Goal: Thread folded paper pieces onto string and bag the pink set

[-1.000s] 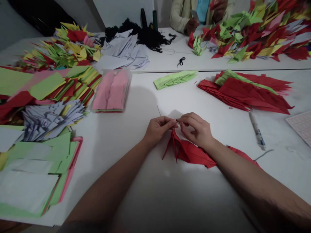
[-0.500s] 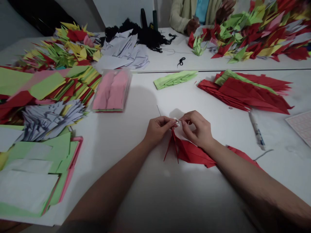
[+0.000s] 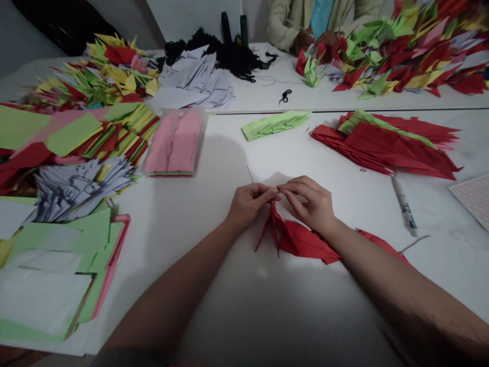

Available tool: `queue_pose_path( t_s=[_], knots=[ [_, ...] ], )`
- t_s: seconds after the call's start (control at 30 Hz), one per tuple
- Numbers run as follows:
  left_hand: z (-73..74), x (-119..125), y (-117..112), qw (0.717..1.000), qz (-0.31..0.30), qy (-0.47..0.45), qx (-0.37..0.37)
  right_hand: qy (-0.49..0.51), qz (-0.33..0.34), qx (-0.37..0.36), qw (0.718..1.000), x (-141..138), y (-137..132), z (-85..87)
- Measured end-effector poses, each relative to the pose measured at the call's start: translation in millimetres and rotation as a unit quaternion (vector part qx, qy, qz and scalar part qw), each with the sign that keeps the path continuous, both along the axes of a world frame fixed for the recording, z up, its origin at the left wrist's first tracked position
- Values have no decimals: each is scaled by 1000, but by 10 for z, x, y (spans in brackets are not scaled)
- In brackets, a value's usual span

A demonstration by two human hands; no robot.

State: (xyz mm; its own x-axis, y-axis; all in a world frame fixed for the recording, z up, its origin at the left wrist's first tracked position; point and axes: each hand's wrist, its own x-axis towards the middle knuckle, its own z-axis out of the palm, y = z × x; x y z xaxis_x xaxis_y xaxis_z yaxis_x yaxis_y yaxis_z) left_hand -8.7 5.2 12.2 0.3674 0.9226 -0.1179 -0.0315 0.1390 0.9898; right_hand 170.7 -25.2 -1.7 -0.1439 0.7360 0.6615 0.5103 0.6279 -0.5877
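Note:
My left hand (image 3: 250, 205) and my right hand (image 3: 308, 204) meet above the table, their fingertips pinched together on a thin dark thread (image 3: 278, 189), which is mostly hidden by the fingers. A red origami crane (image 3: 296, 238) lies just below both hands, its thin neck and tail points standing near my left hand. A fine needle-like strand (image 3: 249, 174) sticks out beyond my left hand. Another red paper piece (image 3: 382, 243) lies by my right forearm, with a grey thread (image 3: 414, 243) at its end.
Folded red paper (image 3: 385, 145) and a light green stack (image 3: 275, 126) lie ahead. A pen (image 3: 403, 206) is on the right. To the left are pink sheets in clear plastic (image 3: 175, 143) and heaped coloured paper (image 3: 69, 135). A co-worker's hands (image 3: 315, 40) work across the table.
My fingertips have closed together, hiding the small dark thread loop seen earlier. My right hand has moved slightly left, and the co-worker's hands have lowered.

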Motion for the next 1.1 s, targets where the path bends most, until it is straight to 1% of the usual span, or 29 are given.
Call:
queue_pose_path(
  t_s=[0.17, 0.43, 0.57, 0.63, 0.7, 0.87, 0.93, 1.1],
  knots=[
    [6, 11, -13, 1000, 8, 14, 8, -2, 3, -17, 1000, -18, 5, 16],
    [-15, 14, -19, 999, 7, 1, 37, 3, 12, -59, 998, -15, 19, 12],
    [-22, 7, -10, 999, -1, -6, 43, 1, -9, -71, 997, -15, 25, -6],
    [-19, 6, -6, 999, 1, -9, 41, 5, -23, -68, 997, -14, 24, -1],
    [-13, 7, -5, 999, 5, -10, 38, 11, -23, -58, 998, -12, 16, 17],
    [-15, 10, -9, 999, 8, -12, 34, 17, 28, -37, 999, -15, -17, 58],
    [-28, 12, -12, 999, 6, -9, 38, 15, 35, -32, 999, -16, -17, 50],
    [-65, 13, -18, 997, -16, 15, 75, 4, 16, -40, 999, -23, -4, 9]
  ],
)
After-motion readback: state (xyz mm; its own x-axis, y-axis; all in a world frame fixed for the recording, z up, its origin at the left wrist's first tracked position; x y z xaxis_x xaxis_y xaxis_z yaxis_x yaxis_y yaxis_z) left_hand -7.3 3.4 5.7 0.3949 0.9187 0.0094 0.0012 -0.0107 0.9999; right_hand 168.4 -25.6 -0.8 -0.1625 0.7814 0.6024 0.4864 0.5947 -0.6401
